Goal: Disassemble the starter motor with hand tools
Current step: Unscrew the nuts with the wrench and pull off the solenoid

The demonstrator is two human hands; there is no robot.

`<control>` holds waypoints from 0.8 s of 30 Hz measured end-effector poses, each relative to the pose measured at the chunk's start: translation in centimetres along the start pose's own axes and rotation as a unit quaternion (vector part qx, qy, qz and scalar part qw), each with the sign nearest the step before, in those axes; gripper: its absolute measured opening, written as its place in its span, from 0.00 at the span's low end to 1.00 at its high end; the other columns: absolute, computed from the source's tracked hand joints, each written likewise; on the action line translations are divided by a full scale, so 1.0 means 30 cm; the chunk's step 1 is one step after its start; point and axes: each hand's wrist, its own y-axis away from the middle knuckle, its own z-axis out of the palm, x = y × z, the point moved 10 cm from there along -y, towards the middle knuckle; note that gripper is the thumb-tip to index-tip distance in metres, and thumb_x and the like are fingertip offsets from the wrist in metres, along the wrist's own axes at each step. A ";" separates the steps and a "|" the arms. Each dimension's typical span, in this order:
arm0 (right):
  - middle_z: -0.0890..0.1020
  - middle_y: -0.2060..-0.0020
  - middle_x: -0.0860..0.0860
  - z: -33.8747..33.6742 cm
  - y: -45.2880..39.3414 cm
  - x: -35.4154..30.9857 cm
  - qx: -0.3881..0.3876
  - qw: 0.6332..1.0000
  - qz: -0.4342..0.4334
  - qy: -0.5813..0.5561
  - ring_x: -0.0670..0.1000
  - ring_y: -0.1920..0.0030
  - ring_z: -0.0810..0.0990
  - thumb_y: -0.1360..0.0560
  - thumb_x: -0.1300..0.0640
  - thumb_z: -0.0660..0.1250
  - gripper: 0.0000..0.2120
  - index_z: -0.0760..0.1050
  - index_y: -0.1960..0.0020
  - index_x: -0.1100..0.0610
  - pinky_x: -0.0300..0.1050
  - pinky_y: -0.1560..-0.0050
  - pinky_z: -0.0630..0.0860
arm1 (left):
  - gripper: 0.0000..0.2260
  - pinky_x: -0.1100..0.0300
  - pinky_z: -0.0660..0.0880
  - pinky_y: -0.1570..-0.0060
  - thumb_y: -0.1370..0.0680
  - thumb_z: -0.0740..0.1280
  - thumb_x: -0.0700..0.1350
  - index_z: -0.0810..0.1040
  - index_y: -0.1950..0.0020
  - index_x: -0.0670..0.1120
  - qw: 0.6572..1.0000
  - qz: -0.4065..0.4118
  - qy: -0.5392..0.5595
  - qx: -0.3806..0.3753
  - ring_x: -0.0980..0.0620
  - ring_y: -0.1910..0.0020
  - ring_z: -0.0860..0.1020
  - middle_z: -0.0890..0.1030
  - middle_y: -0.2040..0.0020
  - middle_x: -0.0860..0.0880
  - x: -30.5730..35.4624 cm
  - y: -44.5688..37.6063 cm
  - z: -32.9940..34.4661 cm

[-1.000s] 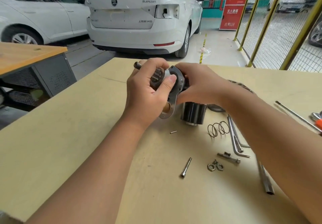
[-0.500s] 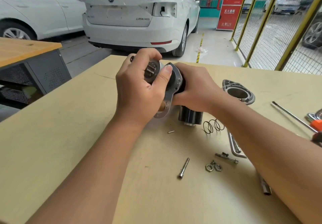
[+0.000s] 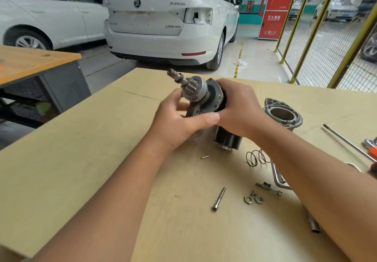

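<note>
Both hands hold the grey metal starter motor assembly (image 3: 201, 96) above the tan wooden table (image 3: 81, 159): left hand (image 3: 179, 121) gripping its lower bracket, right hand (image 3: 236, 108) wrapped around the black cylindrical body, pinion shaft (image 3: 177, 77) tilted up-left.

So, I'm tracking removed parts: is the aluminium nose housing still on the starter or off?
Off. The nose housing lies alone on the table, right of the starter, whose pinion and shaft stand bare.

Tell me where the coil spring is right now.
In the head view, the coil spring lies on the table right of centre, just right of the black cylinder and beside the right forearm.
</note>
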 end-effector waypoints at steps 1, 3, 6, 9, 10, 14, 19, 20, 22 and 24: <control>0.79 0.63 0.42 -0.003 -0.001 0.004 0.003 1.000 0.001 0.001 0.41 0.61 0.75 0.35 0.51 0.76 0.14 0.76 0.51 0.51 0.31 0.65 0.67 | 0.28 0.50 0.84 0.51 0.40 0.82 0.55 0.80 0.42 0.60 1.000 -0.006 -0.010 -0.007 0.56 0.51 0.84 0.85 0.51 0.55 -0.007 0.001 0.012; 0.79 0.62 0.41 -0.007 -0.004 0.006 -0.001 1.000 0.001 0.002 0.40 0.61 0.75 0.34 0.52 0.76 0.14 0.75 0.51 0.49 0.30 0.64 0.66 | 0.36 0.47 0.84 0.47 0.44 0.84 0.56 0.76 0.38 0.62 1.000 -0.014 -0.017 0.006 0.56 0.50 0.84 0.83 0.50 0.56 -0.010 -0.009 0.022; 0.81 0.59 0.43 0.006 -0.002 -0.022 -0.031 0.999 -0.027 0.031 0.46 0.59 0.78 0.36 0.54 0.78 0.20 0.78 0.46 0.50 0.37 0.59 0.72 | 0.48 0.57 0.80 0.40 0.47 0.86 0.54 0.71 0.29 0.59 0.999 -0.018 0.027 0.016 0.65 0.46 0.82 0.82 0.44 0.61 -0.011 -0.035 0.025; 0.83 0.57 0.46 0.033 0.004 -0.064 -0.047 0.996 -0.058 0.055 0.51 0.57 0.80 0.39 0.55 0.78 0.24 0.80 0.43 0.52 0.40 0.59 0.76 | 0.38 0.46 0.83 0.42 0.42 0.87 0.43 0.78 0.34 0.50 0.990 -0.069 0.121 0.036 0.51 0.45 0.85 0.85 0.43 0.49 -0.048 -0.034 0.016; 0.83 0.58 0.47 0.040 0.002 -0.070 -0.045 0.995 -0.060 0.058 0.52 0.58 0.80 0.39 0.56 0.78 0.24 0.80 0.43 0.52 0.41 0.60 0.75 | 0.32 0.40 0.83 0.45 0.41 0.87 0.41 0.81 0.39 0.46 0.986 -0.075 0.144 0.040 0.46 0.47 0.86 0.87 0.46 0.45 -0.053 -0.031 0.018; 0.82 0.59 0.45 0.034 0.001 -0.066 -0.036 0.996 -0.058 0.048 0.51 0.58 0.79 0.39 0.57 0.77 0.25 0.80 0.43 0.52 0.37 0.61 0.73 | 0.25 0.37 0.84 0.51 0.47 0.84 0.46 0.86 0.53 0.43 0.988 -0.061 0.123 0.073 0.41 0.53 0.87 0.88 0.56 0.44 -0.042 -0.028 0.010; 0.84 0.56 0.46 0.017 0.001 -0.075 -0.038 0.997 -0.060 0.018 0.52 0.55 0.81 0.40 0.58 0.80 0.29 0.80 0.39 0.52 0.45 0.54 0.78 | 0.21 0.42 0.85 0.52 0.49 0.83 0.52 0.86 0.60 0.47 0.994 -0.024 0.054 0.091 0.46 0.57 0.87 0.87 0.61 0.49 0.005 -0.032 -0.012; 0.84 0.55 0.47 0.017 0.001 -0.077 -0.039 0.997 -0.059 0.011 0.52 0.54 0.82 0.39 0.58 0.80 0.29 0.80 0.39 0.52 0.46 0.53 0.78 | 0.21 0.42 0.85 0.53 0.49 0.83 0.52 0.86 0.60 0.47 0.995 -0.018 0.045 0.090 0.46 0.57 0.87 0.87 0.61 0.49 0.015 -0.031 -0.016; 0.85 0.55 0.46 0.018 0.002 -0.082 -0.039 0.997 -0.061 -0.007 0.51 0.53 0.82 0.39 0.58 0.80 0.29 0.80 0.38 0.52 0.45 0.53 0.78 | 0.19 0.43 0.85 0.54 0.48 0.83 0.51 0.86 0.60 0.49 0.995 -0.010 0.034 0.090 0.47 0.59 0.87 0.87 0.62 0.50 0.033 -0.026 -0.025; 0.85 0.54 0.45 0.023 0.002 -0.087 -0.040 0.997 -0.065 -0.015 0.50 0.53 0.82 0.39 0.58 0.81 0.29 0.80 0.38 0.51 0.42 0.53 0.78 | 0.20 0.44 0.85 0.54 0.49 0.83 0.52 0.86 0.60 0.51 0.995 -0.013 0.029 0.094 0.48 0.59 0.87 0.87 0.63 0.51 0.042 -0.022 -0.034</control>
